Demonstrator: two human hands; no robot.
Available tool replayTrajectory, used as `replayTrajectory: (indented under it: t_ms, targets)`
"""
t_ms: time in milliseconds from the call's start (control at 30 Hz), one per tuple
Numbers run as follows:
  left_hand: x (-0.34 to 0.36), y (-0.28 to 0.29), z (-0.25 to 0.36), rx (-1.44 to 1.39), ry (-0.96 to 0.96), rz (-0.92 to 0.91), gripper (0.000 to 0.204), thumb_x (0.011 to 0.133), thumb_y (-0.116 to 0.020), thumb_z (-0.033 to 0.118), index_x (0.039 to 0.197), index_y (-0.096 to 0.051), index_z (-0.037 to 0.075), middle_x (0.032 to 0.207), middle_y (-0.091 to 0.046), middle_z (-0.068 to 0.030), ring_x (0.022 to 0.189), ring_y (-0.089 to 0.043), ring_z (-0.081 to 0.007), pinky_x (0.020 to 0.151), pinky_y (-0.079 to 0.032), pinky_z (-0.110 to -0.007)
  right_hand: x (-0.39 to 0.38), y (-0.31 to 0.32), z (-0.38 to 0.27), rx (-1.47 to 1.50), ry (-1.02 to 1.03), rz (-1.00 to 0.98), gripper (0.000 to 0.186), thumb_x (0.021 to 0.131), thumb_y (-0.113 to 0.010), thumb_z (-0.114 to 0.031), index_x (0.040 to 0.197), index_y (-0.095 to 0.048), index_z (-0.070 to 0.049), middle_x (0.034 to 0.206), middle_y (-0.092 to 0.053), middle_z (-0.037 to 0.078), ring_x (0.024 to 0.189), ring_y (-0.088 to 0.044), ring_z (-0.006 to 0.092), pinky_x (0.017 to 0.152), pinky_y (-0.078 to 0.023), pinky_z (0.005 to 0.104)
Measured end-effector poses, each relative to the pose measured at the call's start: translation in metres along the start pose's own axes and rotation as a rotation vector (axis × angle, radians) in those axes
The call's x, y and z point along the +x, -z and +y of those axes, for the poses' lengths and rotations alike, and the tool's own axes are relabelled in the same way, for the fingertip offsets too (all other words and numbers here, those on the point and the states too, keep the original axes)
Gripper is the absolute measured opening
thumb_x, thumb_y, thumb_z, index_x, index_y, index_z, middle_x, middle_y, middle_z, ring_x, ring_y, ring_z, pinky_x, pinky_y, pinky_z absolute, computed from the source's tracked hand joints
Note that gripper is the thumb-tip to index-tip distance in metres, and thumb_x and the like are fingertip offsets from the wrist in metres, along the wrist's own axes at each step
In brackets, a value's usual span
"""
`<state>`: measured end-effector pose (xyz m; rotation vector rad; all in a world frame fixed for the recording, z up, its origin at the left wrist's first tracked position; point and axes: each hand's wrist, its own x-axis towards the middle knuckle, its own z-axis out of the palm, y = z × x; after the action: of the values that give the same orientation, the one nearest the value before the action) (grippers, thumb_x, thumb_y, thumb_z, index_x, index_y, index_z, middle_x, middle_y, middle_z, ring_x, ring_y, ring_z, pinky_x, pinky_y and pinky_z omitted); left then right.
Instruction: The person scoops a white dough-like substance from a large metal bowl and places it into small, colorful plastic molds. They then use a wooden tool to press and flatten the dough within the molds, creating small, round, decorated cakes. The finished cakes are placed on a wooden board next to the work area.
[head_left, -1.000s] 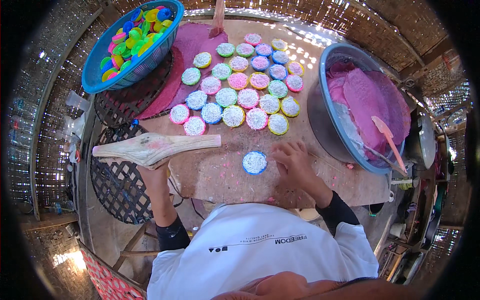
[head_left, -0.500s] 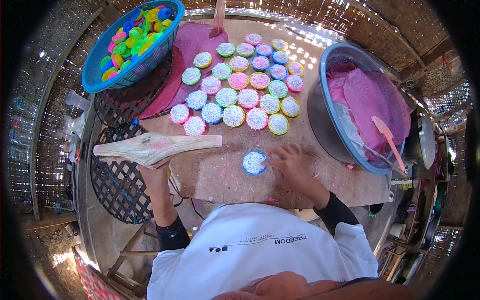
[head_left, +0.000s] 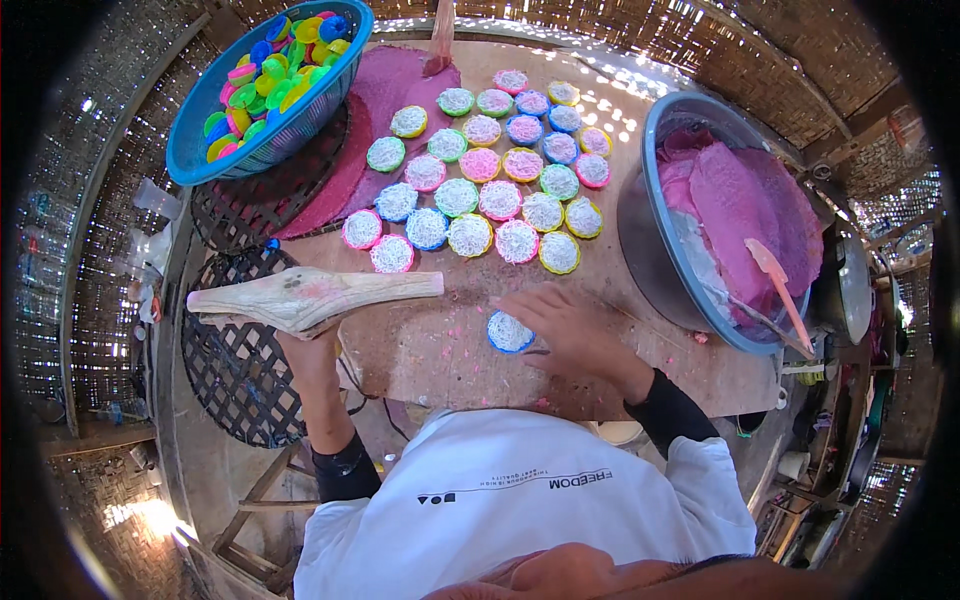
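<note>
My left hand (head_left: 312,352) grips a long pale wooden press (head_left: 310,300), wide in the middle with narrow ends; the fingers are mostly hidden beneath it. To its right, a small blue mould (head_left: 510,333) filled with fine white strands lies on the wooden board (head_left: 420,350). My right hand (head_left: 568,330) closes round the right side of this mould, fingers along its far rim and thumb at its near rim. Beyond both hands, several colourful moulds (head_left: 469,235) hold white or pink strands in close rows.
A blue basket (head_left: 180,150) of empty coloured moulds stands far left, beside pink dough (head_left: 400,90). On the right is a large grey-blue tub (head_left: 650,230) with pink and white dough and a pink spatula (head_left: 780,285). Black woven trays (head_left: 235,370) lie at the left.
My right hand has moved slightly left and further over the blue mould, its fingers now reaching across the far rim. The left hand and wooden press stay in place.
</note>
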<state>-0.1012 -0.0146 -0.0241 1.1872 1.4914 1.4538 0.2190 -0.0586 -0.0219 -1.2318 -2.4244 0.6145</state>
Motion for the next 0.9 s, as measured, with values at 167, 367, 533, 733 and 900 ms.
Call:
replayTrajectory:
  t_ms: [167,367,533,733,900]
  targets:
    - [-0.005,-0.003,0.016,-0.030,-0.055,0.060,0.042,0.062,-0.070,-0.008,0.100,-0.054,-0.003,0.095,-0.060,-0.0075,0.085,-0.057,-0.0148,0.078,-0.045,-0.026,0.007,-0.008,0.008,0.049,0.003,-0.120,0.084,0.064,-0.070,-0.016,0.137,-0.029,-0.014,0.122,-0.049,0.011,0.112,-0.044,0.0303,0.098,-0.030,0.0433]
    - [-0.001,0.010,0.014,0.012,-0.126,0.123,0.044,0.062,-0.071,-0.003,0.102,-0.053,-0.003,0.095,-0.060,-0.0084,0.086,-0.058,-0.0172,0.080,-0.045,-0.028,0.053,0.035,0.010,0.349,0.041,-0.141,0.081,0.061,-0.075,-0.022,0.132,-0.037,-0.008,0.117,-0.052,0.017,0.103,-0.052,0.0339,0.091,-0.038,0.0393]
    - [0.000,0.024,-0.004,0.135,-0.220,0.180,0.050,0.063,-0.073,0.003,0.107,-0.050,-0.002,0.097,-0.057,-0.0097,0.090,-0.056,-0.0187,0.084,-0.044,-0.031,0.179,0.062,0.058,-0.023,0.054,0.191,0.072,0.062,-0.074,-0.024,0.124,-0.044,-0.005,0.105,-0.057,0.022,0.099,-0.054,0.0345,0.084,-0.042,0.0414]
    - [-0.009,0.061,-0.042,0.706,-0.449,0.200,0.050,0.077,-0.065,0.034,0.116,-0.051,0.005,0.110,-0.054,-0.0141,0.106,-0.049,-0.0306,0.097,-0.034,-0.043,0.337,0.054,0.165,-0.143,-0.089,0.410,0.077,0.065,-0.071,-0.025,0.131,-0.033,-0.010,0.106,-0.059,0.019,0.094,-0.057,0.0372,0.082,-0.045,0.0450]
    - [-0.017,0.062,-0.026,0.500,-0.284,0.220,0.052,0.074,-0.068,0.029,0.116,-0.049,0.005,0.110,-0.053,-0.0131,0.105,-0.050,-0.0284,0.094,-0.036,-0.042,0.375,0.036,0.194,-0.122,-0.349,0.252,0.076,0.067,-0.072,-0.022,0.131,-0.034,-0.010,0.110,-0.057,0.019,0.104,-0.054,0.0330,0.088,-0.043,0.0397]
